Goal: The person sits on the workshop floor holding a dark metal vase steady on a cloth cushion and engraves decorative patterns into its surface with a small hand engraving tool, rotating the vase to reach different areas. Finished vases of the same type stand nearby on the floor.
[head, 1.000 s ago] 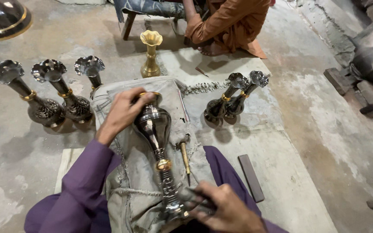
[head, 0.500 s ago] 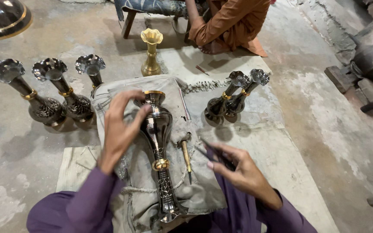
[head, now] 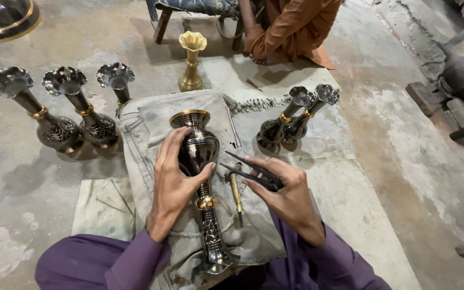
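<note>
Dark vase (head: pixel 198 156) — left hand (head: pixel 175 185) grips; right hand (head: pixel 288 196) holds tool (head: pixel 251 171).

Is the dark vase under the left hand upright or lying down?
Lying down: the dark vase rests lengthwise on the grey cloth, left hand gripping its body.

Dark metal vase (head: pixel 198 156): lying lengthwise on grey cloth over lap, round gold-rimmed base toward 12 o'clock, flared mouth toward 6. Glossy black bulb, gold ring mid-neck, engraved pattern along lower neck. Slim dark pointed tool (head: pixel 253 174): at vase's 3 o'clock, tips aimed at bulb, just short of it.
</note>
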Demonstrator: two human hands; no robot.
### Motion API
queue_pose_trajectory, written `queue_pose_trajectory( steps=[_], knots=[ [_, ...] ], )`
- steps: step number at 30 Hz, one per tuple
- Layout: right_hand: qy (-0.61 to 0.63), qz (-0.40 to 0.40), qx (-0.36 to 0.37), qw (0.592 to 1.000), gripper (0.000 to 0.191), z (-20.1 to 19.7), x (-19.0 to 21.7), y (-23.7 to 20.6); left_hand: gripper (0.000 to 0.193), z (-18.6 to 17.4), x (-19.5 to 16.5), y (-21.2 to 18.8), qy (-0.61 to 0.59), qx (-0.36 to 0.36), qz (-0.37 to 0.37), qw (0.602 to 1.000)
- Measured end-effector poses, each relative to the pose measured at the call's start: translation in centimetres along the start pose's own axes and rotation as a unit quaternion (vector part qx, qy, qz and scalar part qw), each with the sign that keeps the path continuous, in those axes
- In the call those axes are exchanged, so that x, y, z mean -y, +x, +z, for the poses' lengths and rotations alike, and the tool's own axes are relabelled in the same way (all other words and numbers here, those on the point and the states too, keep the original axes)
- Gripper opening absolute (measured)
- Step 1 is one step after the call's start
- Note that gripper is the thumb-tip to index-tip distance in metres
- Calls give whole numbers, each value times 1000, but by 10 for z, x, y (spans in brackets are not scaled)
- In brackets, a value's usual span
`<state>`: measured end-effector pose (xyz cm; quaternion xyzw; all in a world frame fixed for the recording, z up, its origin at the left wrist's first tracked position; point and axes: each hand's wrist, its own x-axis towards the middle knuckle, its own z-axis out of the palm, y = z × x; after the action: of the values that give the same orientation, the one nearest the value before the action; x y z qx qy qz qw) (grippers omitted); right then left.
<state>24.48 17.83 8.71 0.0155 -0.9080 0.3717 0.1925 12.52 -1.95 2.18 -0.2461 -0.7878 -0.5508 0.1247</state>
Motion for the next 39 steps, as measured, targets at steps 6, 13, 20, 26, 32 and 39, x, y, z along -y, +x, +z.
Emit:
queue_pose_trajectory(
  steps=[6,13,20,26,32,39],
  knots=[
    [-9,-12,-14,1000,43,4,-9,0,88,7,-2,-4,77,-2,32,997],
    [-13,-57,-23,998,42,19,-13,-1,91,8,-3,-11,69,-10,27,997],
    [-3,-61,-27,998,42,21,-12,-2,86,10,-4,-12,76,-25,31,996],
    [1,-57,-25,998,41,23,-12,-1,85,11,-5,-11,78,-28,29,996],
    [0,-59,-24,998,41,25,-15,-1,83,10,-5,-12,75,-27,28,996],
    [-5,-60,-17,998,41,23,-15,0,83,11,-5,-13,71,-28,31,997]
  ],
)
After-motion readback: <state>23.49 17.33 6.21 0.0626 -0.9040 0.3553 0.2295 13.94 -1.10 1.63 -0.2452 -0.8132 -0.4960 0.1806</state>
